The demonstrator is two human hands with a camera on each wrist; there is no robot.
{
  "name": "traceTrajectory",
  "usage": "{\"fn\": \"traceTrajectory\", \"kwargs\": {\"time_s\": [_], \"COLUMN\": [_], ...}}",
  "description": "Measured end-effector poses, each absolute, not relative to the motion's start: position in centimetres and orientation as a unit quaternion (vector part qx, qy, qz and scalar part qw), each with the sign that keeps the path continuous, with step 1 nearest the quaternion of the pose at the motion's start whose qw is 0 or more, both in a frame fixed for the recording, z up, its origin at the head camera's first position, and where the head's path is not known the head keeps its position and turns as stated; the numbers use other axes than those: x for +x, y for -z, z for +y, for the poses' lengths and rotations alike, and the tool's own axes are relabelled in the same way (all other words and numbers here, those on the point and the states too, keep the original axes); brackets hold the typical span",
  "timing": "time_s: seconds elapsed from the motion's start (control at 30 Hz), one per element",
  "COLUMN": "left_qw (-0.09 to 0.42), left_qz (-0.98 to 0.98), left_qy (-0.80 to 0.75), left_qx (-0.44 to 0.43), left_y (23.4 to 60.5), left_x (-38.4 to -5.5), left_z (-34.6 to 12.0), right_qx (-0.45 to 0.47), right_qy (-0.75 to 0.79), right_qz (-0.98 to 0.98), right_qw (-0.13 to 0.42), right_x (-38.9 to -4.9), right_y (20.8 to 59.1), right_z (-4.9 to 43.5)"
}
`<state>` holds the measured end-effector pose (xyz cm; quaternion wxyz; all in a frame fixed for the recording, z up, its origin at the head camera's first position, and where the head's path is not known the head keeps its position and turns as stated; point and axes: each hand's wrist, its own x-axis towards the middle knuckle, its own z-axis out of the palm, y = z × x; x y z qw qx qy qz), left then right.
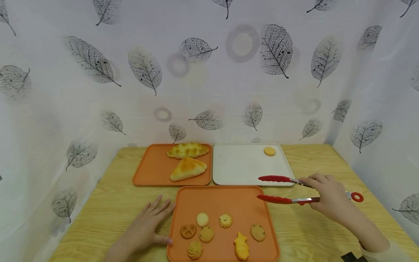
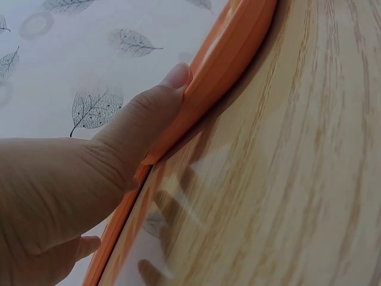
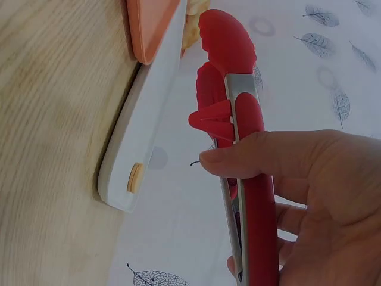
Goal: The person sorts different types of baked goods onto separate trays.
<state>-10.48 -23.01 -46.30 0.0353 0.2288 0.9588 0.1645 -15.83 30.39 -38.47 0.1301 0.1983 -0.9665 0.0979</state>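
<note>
My right hand grips a pair of red-tipped metal tongs, their jaws spread with nothing between them. In the head view the tong tips overlap the upper right corner of the front orange tray. The right wrist view shows my thumb along one arm of the tongs. My left hand lies at that tray's left edge, fingers spread, with the thumb on the rim. On the front tray are several cookies, among them a pretzel-shaped one, a swirled one and a pineapple-shaped one.
Behind stands a white tray with one round cookie near its far right corner. Left of it, another orange tray bears a croissant-like bread and a triangular pastry. A leaf-print curtain encloses the wooden table.
</note>
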Motion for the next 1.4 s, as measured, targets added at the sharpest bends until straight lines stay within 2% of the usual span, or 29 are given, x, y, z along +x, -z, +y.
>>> {"fn": "traceTrajectory", "kwargs": {"time_s": [0.47,0.73,0.97,1.4], "left_qw": [0.032,0.037,0.030,0.037], "left_qz": [0.957,0.957,0.959,0.959], "left_qy": [-0.171,-0.176,-0.167,-0.168], "left_qx": [0.232,0.229,0.228,0.226], "left_y": [46.4,46.2,46.4,46.3], "left_x": [-10.8,-10.7,-10.5,-10.3], "left_z": [-23.2,-23.2,-23.1,-23.0], "right_qx": [0.242,0.277,0.280,0.289], "right_qy": [-0.084,-0.069,-0.053,-0.036], "right_qz": [-0.964,-0.954,-0.956,-0.951], "right_qw": [0.078,0.091,0.069,0.104], "right_x": [-12.5,-11.7,-11.4,-11.5], "right_y": [39.6,40.2,39.9,39.9], "right_z": [29.4,29.0,28.4,28.1]}}
